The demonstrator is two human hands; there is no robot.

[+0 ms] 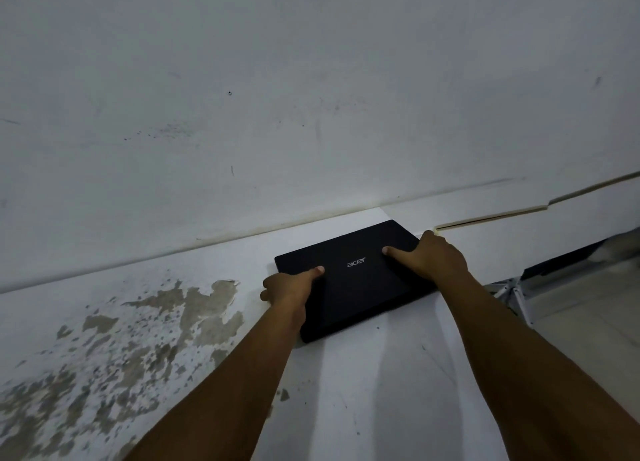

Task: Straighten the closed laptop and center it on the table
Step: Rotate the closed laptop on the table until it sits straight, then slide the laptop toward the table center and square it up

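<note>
A closed black laptop (356,287) with a silver logo lies on the white table (363,391), turned at an angle to the table's edges, close to the far edge by the wall. My left hand (291,287) grips its left edge, thumb on the lid and fingers curled under the side. My right hand (431,258) grips the right edge the same way, thumb pressed on the lid. Both forearms stretch in from the bottom of the view.
A white wall (311,96) rises right behind the table. Peeling, stained wall paint (121,349) fills the lower left. To the right, beyond the table's edge, are a tiled floor (588,322), a white metal frame (512,294) and cable trunking (502,214).
</note>
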